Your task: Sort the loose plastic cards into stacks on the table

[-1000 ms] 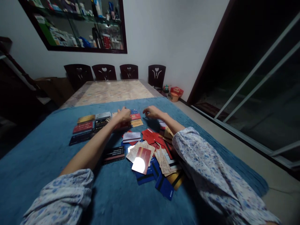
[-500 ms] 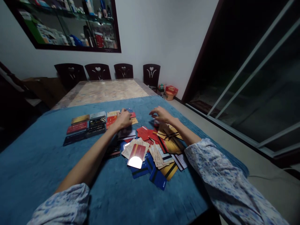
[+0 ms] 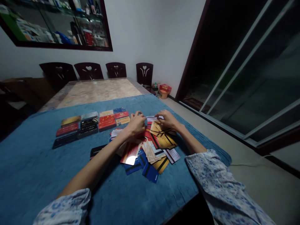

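Observation:
My left hand (image 3: 136,123) and my right hand (image 3: 167,120) meet over the far edge of a loose pile of plastic cards (image 3: 153,150) on a blue cloth (image 3: 42,175). A pale card (image 3: 152,118) spans the gap between them, and the curled fingers of both hands pinch its ends. To the left of my left hand, cards lie sorted in neat rows (image 3: 90,123): gold, red, dark and blue ones. A glossy red card (image 3: 129,153) in the pile reflects the light. My left forearm lies across part of the pile.
The cloth covers the near end of a long marble-topped table (image 3: 98,90). Dark chairs (image 3: 116,69) line its far end under a glass wall cabinet (image 3: 53,28). Glass sliding doors (image 3: 253,78) stand to the right, with a red box (image 3: 164,88) on the floor.
My left hand left the sorted rows and moved right to meet my right hand at the pale card. The camera has swung to the right.

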The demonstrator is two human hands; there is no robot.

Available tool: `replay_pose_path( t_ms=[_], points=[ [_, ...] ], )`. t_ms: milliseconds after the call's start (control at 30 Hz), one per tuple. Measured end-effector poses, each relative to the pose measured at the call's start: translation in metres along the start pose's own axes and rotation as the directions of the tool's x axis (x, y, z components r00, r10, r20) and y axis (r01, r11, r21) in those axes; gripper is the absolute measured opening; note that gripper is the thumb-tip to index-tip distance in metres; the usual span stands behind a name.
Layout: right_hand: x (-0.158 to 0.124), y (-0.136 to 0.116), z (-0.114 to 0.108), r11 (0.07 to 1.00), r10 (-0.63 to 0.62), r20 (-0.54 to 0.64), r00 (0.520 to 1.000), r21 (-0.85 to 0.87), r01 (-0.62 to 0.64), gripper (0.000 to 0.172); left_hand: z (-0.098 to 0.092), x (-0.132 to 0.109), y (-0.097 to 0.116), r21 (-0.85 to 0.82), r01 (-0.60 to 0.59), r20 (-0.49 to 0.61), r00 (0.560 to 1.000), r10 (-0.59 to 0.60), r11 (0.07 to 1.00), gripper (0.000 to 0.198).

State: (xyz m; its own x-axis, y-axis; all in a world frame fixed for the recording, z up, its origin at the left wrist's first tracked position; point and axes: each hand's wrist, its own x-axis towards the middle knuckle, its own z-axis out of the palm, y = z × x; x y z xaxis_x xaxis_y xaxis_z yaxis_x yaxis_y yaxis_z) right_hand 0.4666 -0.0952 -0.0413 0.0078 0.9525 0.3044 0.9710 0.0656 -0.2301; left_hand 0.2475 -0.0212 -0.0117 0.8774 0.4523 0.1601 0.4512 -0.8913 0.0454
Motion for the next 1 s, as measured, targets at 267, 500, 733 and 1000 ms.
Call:
replay_pose_path(
  t_ms=[267,500,733,1000],
  points=[
    [-0.027,0.015,0.004,0.998,0.054,-0.058,0.997,-0.017,-0.055,0.028,0.019,0.006,0.036,-0.058,-0.196,0.024,0.98,0.198,0.979,0.04],
    [-0.035,0.027,0.009,0.999,-0.003,-0.085,0.996,0.038,0.006,0.025,0.033,0.004,0.039,-0.039,-0.32,-0.027,0.947,0.319,0.947,0.042],
    [-0.042,0.021,0.003,0.995,-0.035,-0.071,0.997,0.095,0.042,0.022,0.036,0.004,0.032,0.007,-0.346,0.019,0.938,0.345,0.938,0.032],
    [-0.047,0.014,0.001,0.991,-0.071,0.01,0.997,0.112,0.07,0.039,0.029,0.003,0.026,0.008,-0.282,0.05,0.958,0.281,0.96,0.028]
  ],
)
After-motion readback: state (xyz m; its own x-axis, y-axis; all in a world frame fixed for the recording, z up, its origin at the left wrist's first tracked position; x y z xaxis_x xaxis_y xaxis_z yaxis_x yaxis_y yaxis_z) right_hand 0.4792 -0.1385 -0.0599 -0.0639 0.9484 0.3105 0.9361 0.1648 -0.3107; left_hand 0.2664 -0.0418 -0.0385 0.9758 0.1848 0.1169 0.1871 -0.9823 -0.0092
